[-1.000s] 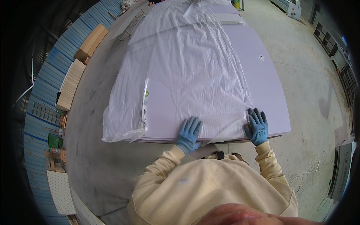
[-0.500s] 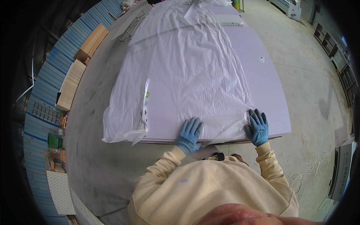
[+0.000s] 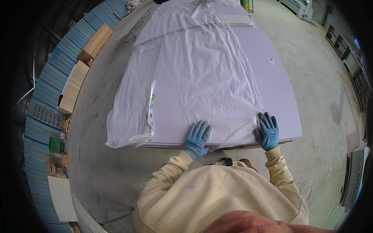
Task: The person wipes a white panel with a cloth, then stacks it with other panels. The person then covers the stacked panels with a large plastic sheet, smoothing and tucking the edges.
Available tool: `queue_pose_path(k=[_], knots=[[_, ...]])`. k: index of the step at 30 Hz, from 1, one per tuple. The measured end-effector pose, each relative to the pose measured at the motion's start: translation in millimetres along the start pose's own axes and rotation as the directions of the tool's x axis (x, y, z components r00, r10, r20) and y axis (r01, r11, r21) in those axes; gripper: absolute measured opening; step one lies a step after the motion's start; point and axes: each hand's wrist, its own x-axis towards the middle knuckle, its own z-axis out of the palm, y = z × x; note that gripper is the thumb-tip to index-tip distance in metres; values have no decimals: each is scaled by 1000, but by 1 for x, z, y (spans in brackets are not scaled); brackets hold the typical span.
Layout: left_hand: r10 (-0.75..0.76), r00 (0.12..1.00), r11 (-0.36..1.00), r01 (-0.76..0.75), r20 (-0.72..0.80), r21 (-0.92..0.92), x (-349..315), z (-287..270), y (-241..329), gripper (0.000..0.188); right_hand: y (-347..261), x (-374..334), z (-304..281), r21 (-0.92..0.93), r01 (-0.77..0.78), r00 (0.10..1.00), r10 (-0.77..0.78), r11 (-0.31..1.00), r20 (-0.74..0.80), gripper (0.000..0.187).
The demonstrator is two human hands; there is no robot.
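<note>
In the head view, a creased plastic sheet (image 3: 198, 66) is spread over a lilac board (image 3: 278, 93), whose right side is uncovered. The left hand (image 3: 197, 139) is laid on the near edge, the right hand (image 3: 267, 132) by the sheet's near right corner; fingers are extended, slightly parted, with nothing seen gripped. The thin sheet could be torn or bunched if dragged under pressed palms; the bare board could be scuffed by grit.
</note>
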Motion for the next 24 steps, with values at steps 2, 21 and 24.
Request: queue_pose_path(k=[2, 21, 24], knots=[[-2, 1000, 1000, 2, 0, 1, 0, 0, 0, 118, 0, 0, 0, -5, 10, 1000, -10, 1000, -7, 61], [-3, 1000, 1000, 3, 0, -2, 0, 1, 0, 119, 1, -1, 1, -10, 15, 1000, -16, 1000, -16, 60], [3, 1000, 1000, -3, -10, -7, 0, 0, 0, 118, 0, -1, 1, -13, 20, 999, -21, 1000, -26, 60]])
